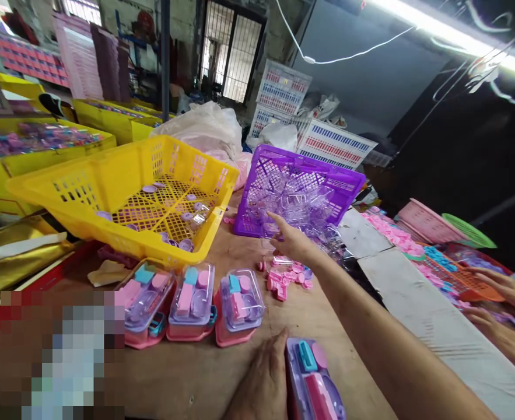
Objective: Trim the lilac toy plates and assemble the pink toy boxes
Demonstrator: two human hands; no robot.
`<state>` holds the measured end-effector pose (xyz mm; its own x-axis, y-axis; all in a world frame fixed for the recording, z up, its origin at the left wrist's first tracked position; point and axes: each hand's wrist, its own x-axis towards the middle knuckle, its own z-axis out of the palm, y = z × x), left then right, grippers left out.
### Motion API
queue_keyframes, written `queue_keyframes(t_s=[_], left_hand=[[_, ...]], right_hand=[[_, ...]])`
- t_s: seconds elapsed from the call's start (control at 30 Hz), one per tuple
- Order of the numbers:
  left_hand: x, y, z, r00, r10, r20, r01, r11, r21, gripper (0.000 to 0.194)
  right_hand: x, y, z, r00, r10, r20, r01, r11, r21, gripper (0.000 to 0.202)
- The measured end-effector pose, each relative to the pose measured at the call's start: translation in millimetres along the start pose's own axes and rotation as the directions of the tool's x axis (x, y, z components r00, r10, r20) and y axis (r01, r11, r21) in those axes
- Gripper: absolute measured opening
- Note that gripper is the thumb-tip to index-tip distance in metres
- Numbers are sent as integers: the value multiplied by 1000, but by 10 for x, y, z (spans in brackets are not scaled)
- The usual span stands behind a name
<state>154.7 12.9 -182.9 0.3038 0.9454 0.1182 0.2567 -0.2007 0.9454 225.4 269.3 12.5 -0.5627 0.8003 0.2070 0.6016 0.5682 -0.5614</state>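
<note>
At the bottom middle, my left hand point(259, 379) is against the left side of a toy box point(314, 379); some of its fingers are hidden. This box has a clear lilac lid over pink, teal and lilac pieces. My right hand point(290, 238) reaches to the near side of a tilted purple basket point(245, 201), index finger stretched out and nothing visibly held. Clear plastic covers point(298, 204) are heaped in that basket. Below the hand lie loose pink plastic parts point(281, 283). Three similar boxes stand left of my left hand: one point(146, 303), another point(191, 300) and a third point(241, 306).
A yellow basket point(200, 248) with a few lilac pieces stands at the left. On the right, another person's hands point(491, 303) are near an orange basket point(480, 286) and pink parts point(386, 230). Cardboard point(419, 286) lies between us. Yellow boxes point(42, 154) stand behind at the left.
</note>
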Motion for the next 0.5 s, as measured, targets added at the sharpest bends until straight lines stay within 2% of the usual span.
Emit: queue_keyframes(t_s=[0.1, 0.17, 0.27, 0.33, 0.43, 0.5], left_hand=[[-57, 156, -78, 996, 64, -58, -65, 998, -14, 153], [-100, 268, -141, 990, 100, -96, -101, 995, -4, 151], [-136, 398, -220, 983, 138, -118, -137, 990, 23, 137], [-136, 443, -245, 976, 168, -135, -166, 986, 28, 132], [-128, 463, -252, 966, 200, -163, -199, 980, 26, 126], [-127, 468, -254, 963, 213, -165, -213, 977, 20, 123]], right_hand=[[-569, -211, -438, 993, 72, 97, -82, 992, 100, 99], [-1060, -408, -589, 982, 138, 126, -167, 951, 259, 108], [-1810, -687, -590, 941, 296, 162, -337, 789, 514, 118], [-2222, -809, -514, 906, 382, 183, -413, 698, 585, 123], [-2612, -848, -424, 860, 450, 240, -496, 632, 596, 124], [-2713, -803, -415, 845, 461, 270, -528, 647, 550, 121]])
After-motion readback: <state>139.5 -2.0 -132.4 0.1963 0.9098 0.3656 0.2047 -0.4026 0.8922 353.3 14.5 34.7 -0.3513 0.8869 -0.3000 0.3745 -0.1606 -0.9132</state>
